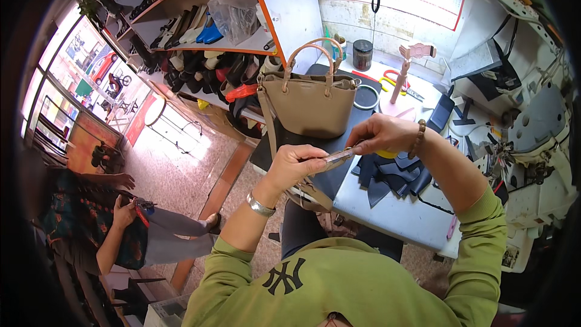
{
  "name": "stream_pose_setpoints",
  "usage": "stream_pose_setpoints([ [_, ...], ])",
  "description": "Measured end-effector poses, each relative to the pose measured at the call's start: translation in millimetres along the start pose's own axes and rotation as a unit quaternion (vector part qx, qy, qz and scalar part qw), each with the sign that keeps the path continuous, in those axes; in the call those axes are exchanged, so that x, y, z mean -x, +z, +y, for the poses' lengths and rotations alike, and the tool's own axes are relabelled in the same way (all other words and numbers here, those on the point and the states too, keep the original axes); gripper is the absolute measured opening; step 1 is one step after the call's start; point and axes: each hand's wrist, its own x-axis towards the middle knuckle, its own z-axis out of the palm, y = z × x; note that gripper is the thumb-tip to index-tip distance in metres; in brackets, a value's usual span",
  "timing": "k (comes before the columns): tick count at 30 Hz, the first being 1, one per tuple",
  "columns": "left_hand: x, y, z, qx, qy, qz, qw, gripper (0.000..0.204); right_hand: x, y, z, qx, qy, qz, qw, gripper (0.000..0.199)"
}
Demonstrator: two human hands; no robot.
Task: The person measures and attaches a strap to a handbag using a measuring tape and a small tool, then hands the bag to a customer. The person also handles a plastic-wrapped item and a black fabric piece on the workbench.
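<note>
Bag [311, 103] stood upright on the dark part of the table [352, 197], both handles raised, a strap [269, 121] hanging down its left side. In front of it, the left hand [295, 166] and the right hand [381, 133] held a thin, pale strip [338, 158] between them. The left hand pinched one end between thumb and fingers; the right hand, fingers curled downward, pinched the other. Whether the strip was joined to the strap could not be told.

Below the right forearm, dark pieces [396, 175] lay in a loose pile on the pale part of the table. A pink stand [399, 82] rose beyond the right hand, with scissors [415, 93] just beside it; a ring [365, 109] lay near the bag, and a dark jar [362, 54] stood by the wall. Shoes [184, 27] crowded the shelves [293, 9] at upper left. On the left, another person's hand [124, 212] held something small, too indistinct to name. Far right stood a sewing machine [544, 124].
</note>
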Motion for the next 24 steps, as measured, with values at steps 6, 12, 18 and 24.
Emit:
stream_pose_setpoints([
  [6,0,2,-1,0.007,0.004,-0.013,1.0,0.016,-3,8,-8,0.084,0.001,0.063,0.994,0.017],
  [12,-2,1,-5,0.037,-0.092,-0.081,0.992,0.017,-7,15,-5,0.15,0.004,0.107,0.983,0.015],
  [18,-16,6,-6,0.081,-0.07,-0.194,0.975,0.026,-16,19,-1,0.199,-0.008,0.12,0.973,0.015],
  [24,-21,33,-7,0.113,-0.072,-0.116,0.984,0.027,-23,20,-1,0.228,-0.017,0.144,0.963,0.018],
])
